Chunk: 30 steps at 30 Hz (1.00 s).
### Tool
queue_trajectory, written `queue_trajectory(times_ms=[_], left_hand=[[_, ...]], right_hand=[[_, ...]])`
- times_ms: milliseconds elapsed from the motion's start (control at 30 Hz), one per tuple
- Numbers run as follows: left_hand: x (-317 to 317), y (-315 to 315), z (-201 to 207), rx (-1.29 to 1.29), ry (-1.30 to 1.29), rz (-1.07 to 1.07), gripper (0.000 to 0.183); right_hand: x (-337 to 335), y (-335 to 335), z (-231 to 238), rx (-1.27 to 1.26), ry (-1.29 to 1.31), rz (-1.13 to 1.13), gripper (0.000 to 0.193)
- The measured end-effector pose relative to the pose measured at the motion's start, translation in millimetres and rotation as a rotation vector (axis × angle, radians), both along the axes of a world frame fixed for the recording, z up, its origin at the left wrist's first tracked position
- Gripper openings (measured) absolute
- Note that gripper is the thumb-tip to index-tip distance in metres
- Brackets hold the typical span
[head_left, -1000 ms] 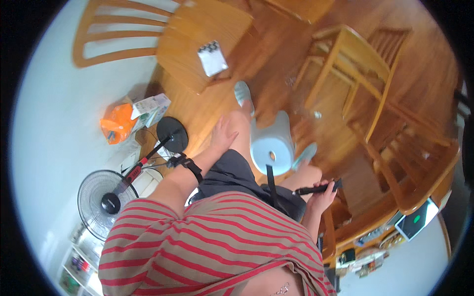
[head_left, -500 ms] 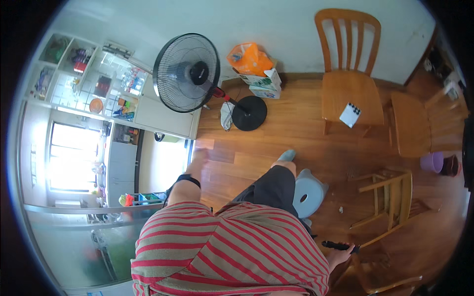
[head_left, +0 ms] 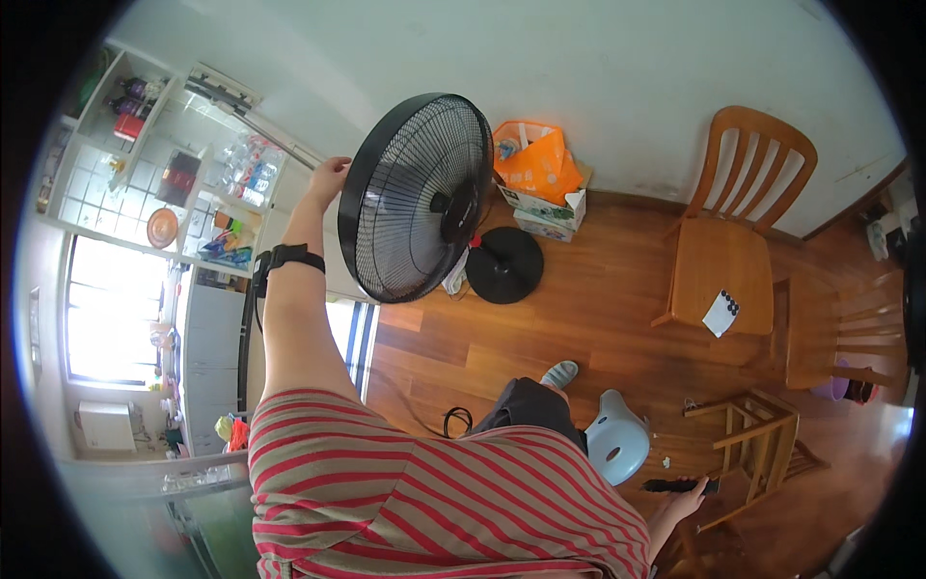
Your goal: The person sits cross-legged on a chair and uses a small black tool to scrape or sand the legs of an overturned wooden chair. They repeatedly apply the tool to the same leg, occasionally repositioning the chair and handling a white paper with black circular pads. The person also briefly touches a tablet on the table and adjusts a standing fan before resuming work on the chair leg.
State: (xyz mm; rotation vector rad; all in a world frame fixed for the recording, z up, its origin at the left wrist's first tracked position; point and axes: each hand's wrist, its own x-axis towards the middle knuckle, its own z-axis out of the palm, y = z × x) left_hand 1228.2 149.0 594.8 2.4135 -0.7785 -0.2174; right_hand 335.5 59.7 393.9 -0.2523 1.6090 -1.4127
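Observation:
A black floor fan [head_left: 410, 203] stands tall before me, its round cage facing aside. My left hand [head_left: 331, 178] reaches far out with the arm stretched, its fingers bent at the left rim of the cage. Exactly how they meet the rim is hard to make out. The fan's round black base [head_left: 505, 265] rests on the wood floor. Down at the right, my right hand [head_left: 691, 500] is closed around a long black object [head_left: 670, 485] whose kind does not show.
An orange bag [head_left: 540, 164] sits on a box by the wall. A wooden chair [head_left: 723, 265] bears a white and black item [head_left: 721, 314]. Near my foot are a pale blue stool [head_left: 617, 442], a tipped wooden chair [head_left: 762, 444] and a black cable [head_left: 457, 421].
My left arm has come up from low down to the fan. The fan's head faces another way and looks nearer. My right hand keeps the black object.

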Motion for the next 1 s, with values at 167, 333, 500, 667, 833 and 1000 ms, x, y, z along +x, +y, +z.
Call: queue_trajectory(times_ms=[167,333,500,667,833,1000], left_hand=[[40,-22,-45,0.31,-0.165,-0.166,0.038],[44,-29,-50,0.283,-0.318,-0.235,0.031],[32,-38,-25,0.417,-0.332,-0.29,0.026],[35,-41,-23,0.375,-0.26,-0.262,0.024],[31,-53,-11,0.48,-0.321,-0.287,0.026],[-58,-66,84,-0.048,0.421,0.011,0.066]], right_hand=[[29,3,31,0.036,0.07,0.007,0.019],[34,6,45,0.063,0.123,-0.029,0.02],[40,8,45,0.048,0.148,-0.027,0.019],[40,13,45,0.008,0.162,0.003,0.016],[36,16,45,0.012,0.173,-0.024,0.016],[35,18,41,-0.025,0.177,-0.025,0.016]])
